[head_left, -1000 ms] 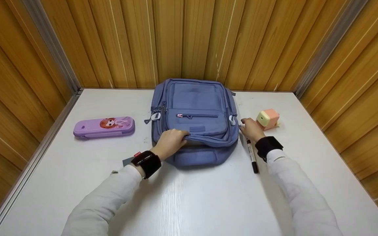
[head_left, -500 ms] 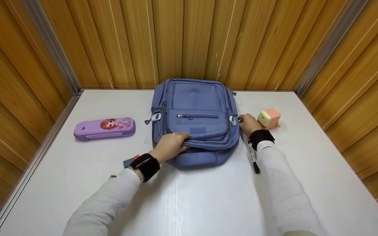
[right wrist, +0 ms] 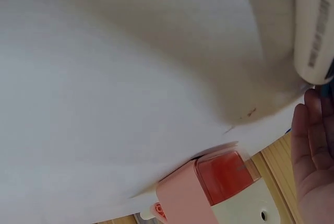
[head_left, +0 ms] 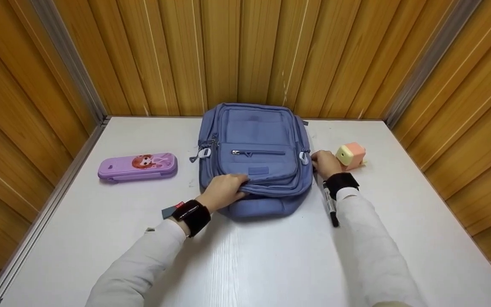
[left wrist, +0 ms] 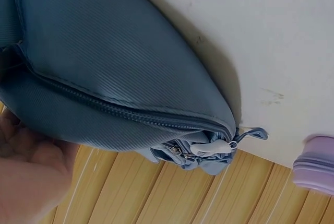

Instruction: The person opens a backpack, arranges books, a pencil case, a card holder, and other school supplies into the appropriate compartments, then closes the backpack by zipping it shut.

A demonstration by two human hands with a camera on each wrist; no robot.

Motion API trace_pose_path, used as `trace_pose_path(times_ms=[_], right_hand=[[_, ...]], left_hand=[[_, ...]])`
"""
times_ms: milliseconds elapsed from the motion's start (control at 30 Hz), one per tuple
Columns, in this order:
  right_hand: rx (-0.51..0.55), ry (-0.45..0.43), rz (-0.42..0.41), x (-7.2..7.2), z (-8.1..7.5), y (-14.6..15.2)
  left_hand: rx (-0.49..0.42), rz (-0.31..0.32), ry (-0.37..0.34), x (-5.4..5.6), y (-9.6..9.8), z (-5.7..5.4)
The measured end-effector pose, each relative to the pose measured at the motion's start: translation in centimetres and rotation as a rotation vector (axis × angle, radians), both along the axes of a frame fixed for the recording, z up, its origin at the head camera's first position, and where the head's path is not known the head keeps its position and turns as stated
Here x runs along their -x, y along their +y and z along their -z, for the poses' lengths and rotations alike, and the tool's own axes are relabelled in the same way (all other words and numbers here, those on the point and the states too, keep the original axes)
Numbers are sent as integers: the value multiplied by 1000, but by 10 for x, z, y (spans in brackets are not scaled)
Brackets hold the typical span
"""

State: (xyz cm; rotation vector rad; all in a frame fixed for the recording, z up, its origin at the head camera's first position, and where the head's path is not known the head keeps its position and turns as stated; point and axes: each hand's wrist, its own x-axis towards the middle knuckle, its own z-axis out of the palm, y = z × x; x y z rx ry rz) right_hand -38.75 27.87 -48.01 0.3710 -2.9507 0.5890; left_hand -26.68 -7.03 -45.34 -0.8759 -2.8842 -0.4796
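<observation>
A blue backpack (head_left: 252,128) lies in the middle of the white table. My left hand (head_left: 223,190) grips the fabric edge of its near-side zippered opening, thumb on the near side; the left wrist view shows zipper teeth (left wrist: 125,112) along that edge. At the backpack's right side, my right hand (head_left: 326,164) has bent fingers against the fabric. Its fingertips are hidden, so whatever they may pinch does not show. A black-and-white marker (head_left: 330,204) lies partly under the right wrist and looms large in the right wrist view. Just right of that hand stands a pink-and-cream pencil sharpener (head_left: 350,155).
A purple pencil case (head_left: 138,166) with a printed figure lies on the left of the table. Some grey flat item (head_left: 168,212) shows beside the left wristband, mostly hidden. Wood-patterned panels (head_left: 245,55) enclose the back and sides.
My right hand has shifted slightly up against the backpack's side, its wrist now covering part of the marker. The near opening looks narrower, and my left hand has hardly moved.
</observation>
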Motion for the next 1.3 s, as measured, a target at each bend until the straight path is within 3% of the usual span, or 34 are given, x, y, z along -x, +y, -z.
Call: trace_pose_path(times_ms=[233, 400, 667, 900, 1300], right_hand=[[-13, 10, -36, -5, -1, 9], [-17, 16, -108, -13, -5, 10], [-70, -1, -181, -35, -15, 12], [-110, -9, -287, -55, -23, 16], [-148, 53, -349, -89, -29, 8]], left_hand=[[12, -8, 12, 1, 3, 1], [17, -12, 16, -1, 3, 0], [4, 5, 76, -2, 2, 1], [6, -5, 55, -2, 4, 3], [24, -9, 47, -4, 4, 2]])
